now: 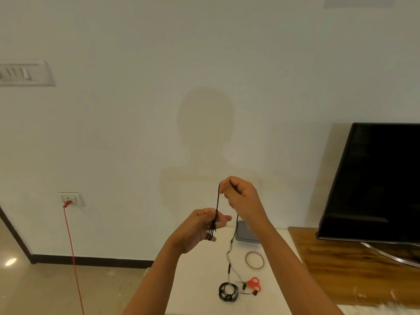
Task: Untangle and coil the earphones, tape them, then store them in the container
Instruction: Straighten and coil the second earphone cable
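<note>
Two hands above a white table (204, 280) — left hand (200, 228) wrapped in black earphone cord (217, 201), right hand (241, 196) pinching it higher up.

Left hand (203, 226) palm-up, right hand (241, 196) raised, fingers pinched.

The earphone cord (217, 201) is black where it runs between the hands, and turns pale grey-white lower down, above the counter (204, 280), which is white. On the counter, a coiled earphone bundle (228, 291) is black; just right of it the scissors (254, 284) have red handles. Beyond these, the tape roll (254, 259) is a thin tan ring, and the container (245, 233) is grey. Right of the counter, the shelf (352, 264) shows brown wood grain under a black television (375, 180). Left of the counter hangs a red cable (72, 258).
</note>
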